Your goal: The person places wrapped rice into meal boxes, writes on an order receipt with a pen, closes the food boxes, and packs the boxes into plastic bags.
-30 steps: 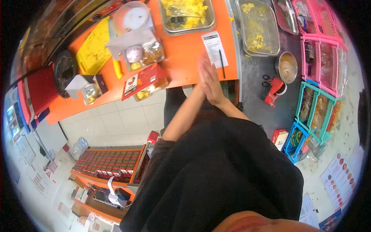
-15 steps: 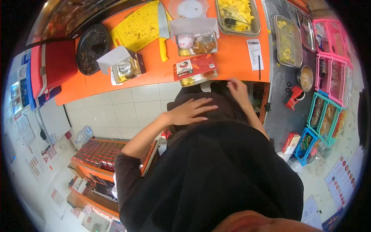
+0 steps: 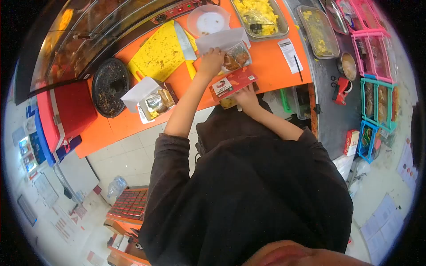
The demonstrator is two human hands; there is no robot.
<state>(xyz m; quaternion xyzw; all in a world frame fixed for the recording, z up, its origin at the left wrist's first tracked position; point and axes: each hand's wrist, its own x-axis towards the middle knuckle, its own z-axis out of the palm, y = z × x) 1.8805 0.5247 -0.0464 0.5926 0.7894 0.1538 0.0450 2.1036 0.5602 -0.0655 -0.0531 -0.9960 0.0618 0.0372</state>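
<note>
My left hand (image 3: 211, 64) reaches into the open food box (image 3: 243, 41) at the back, fingers bent down over its left half. They cover the spot where a white wrapped bundle lay, so what they hold is hidden. Browned food in a clear wrapper (image 3: 237, 57) shows beside the fingers. Closer to me stands a box with a red printed lid (image 3: 231, 84). My right hand (image 3: 246, 98) grips its front edge, fingertips under the raised lid and thumb low outside. Another open food box (image 3: 148, 95), holding a foil-like packet and yellow food, stands to the left.
A yellow cutting board (image 3: 155, 53) with a knife (image 3: 183, 41) lies behind. A black round tray (image 3: 110, 88) and red cooler (image 3: 66, 113) are left. A tray of yellow food (image 3: 266, 20), a receipt (image 3: 289, 55) and a tape dispenser (image 3: 341, 91) are right.
My left hand has gone from my lap up into the back box, over the white bundle. My right hand has moved left onto the red-lidded box. The view has shifted and turned.
</note>
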